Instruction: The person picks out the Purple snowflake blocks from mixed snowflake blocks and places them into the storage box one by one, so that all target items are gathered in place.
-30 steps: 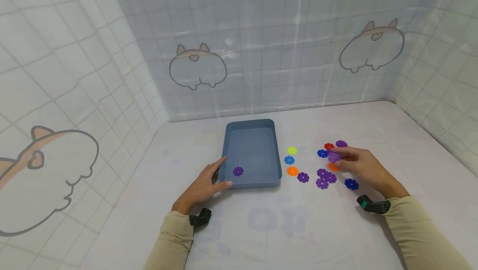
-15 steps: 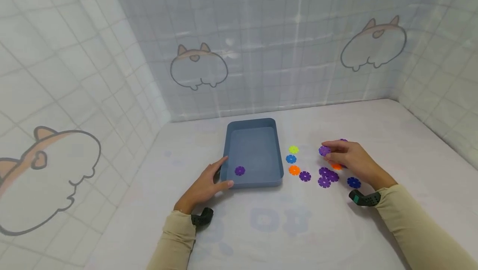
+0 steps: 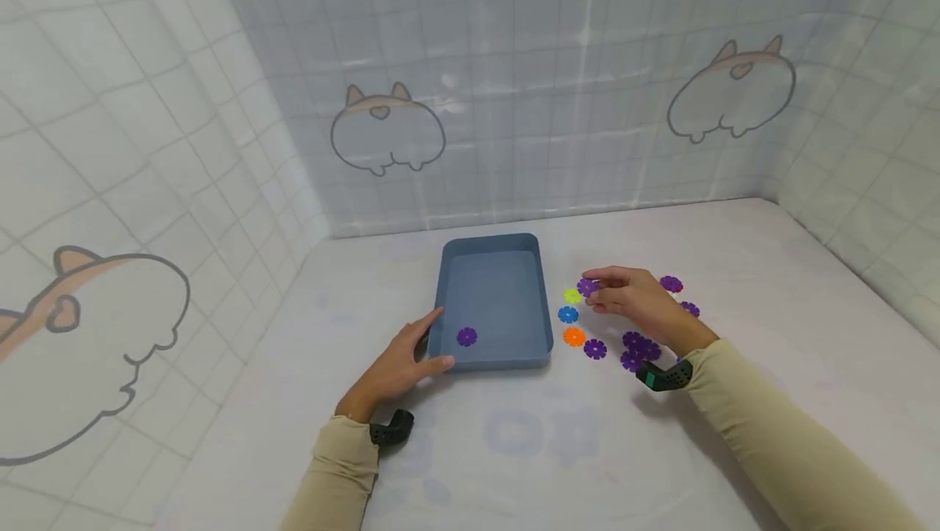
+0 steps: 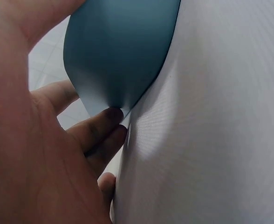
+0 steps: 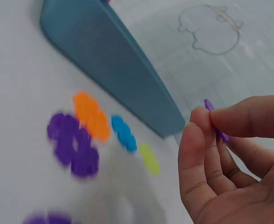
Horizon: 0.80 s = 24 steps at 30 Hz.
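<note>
My right hand [image 3: 639, 303] pinches a purple notched plastic disc [image 3: 587, 287] between thumb and fingers, raised above the table beside a yellow-green disc [image 3: 572, 296]. The right wrist view shows this disc [image 5: 223, 136] edge-on at the fingertips. With my left hand [image 3: 392, 372] I hold the near left corner of a blue-grey tray [image 3: 490, 365], thumb at its front wall and fingers along its left side. Bent fingers [image 4: 97, 133] touch the tray wall [image 4: 118, 51] in the left wrist view. One purple disc [image 3: 467, 337] lies inside the tray.
Right of the tray lie a blue disc [image 3: 568, 315], an orange disc [image 3: 574, 337] and a purple disc [image 3: 596, 349]. A purple cluster [image 3: 631, 341] lies near my right wrist, with more discs [image 3: 671, 284] behind that hand. Tiled-pattern curtains [image 3: 514, 107] surround the table.
My right hand has lifted the purple disc from the pile on the right and carried it left toward the tray. The left hand stays at the tray corner.
</note>
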### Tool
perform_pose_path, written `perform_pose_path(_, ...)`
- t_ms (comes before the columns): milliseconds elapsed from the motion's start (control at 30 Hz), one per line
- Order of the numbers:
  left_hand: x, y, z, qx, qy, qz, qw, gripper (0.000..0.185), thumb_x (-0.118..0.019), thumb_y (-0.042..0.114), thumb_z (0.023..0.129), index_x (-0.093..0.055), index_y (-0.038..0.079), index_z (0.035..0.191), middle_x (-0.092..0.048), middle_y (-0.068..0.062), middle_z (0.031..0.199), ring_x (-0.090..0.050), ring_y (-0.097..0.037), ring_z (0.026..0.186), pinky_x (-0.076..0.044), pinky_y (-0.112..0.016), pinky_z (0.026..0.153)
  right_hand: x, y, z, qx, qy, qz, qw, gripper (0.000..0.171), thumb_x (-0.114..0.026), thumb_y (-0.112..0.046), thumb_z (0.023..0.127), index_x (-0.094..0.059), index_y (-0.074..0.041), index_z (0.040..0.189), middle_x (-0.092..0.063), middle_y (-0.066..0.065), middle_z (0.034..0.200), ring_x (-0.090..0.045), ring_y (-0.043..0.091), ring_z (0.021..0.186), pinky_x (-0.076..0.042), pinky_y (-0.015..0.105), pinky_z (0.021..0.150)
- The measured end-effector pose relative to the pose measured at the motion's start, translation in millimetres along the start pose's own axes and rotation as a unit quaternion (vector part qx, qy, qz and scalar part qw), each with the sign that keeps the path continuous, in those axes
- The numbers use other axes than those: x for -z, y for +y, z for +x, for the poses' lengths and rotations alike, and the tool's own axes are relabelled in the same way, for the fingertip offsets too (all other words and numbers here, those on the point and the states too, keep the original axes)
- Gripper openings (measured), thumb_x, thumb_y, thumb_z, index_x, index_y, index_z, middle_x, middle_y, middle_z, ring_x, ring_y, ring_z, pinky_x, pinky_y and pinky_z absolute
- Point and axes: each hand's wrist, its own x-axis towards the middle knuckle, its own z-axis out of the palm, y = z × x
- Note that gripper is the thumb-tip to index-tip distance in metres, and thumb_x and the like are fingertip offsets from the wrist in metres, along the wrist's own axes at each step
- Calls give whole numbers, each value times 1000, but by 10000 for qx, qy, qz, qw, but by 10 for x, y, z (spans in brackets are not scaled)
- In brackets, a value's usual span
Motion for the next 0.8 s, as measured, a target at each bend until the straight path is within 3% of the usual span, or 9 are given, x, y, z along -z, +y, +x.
perform_pose_path(233, 25, 53, 19, -24, 19, 27, 10000, 85, -67, 51, 93, -24, 26, 162, -25, -11, 163, -19, -36, 149, -19, -62, 115, -240, -109, 134, 333, -163, 415, 9985, 44, -57, -8, 101, -51, 5, 142, -56, 26, 128, -58, 42, 118, -52, 35, 96)
perform_pose_path(533, -19, 46, 9, 17, -11, -19, 10000, 86, -68, 50, 92, -24, 25, 162, -26, -12, 162, -24, -33, 148, -22, -59, 116, -467, -227, 253, 660, -827, -211, 9942, 50, -65, -11, 98, -51, 1, 145, -63, 21, 124, -63, 41, 112, -48, 47, 101)
perform_pose_path(800, -17, 33, -4, -12, 37, -90, 10000, 85, -69, 49, 92, -24, 26, 161, -25, -11, 162, -23, -32, 148, -22, -58, 116, -655, -314, 345, 619, -1124, 27, 9917, 47, -67, -6, 95, -56, -1, 141, -62, 20, 122, -60, 45, 115, -51, 45, 98)
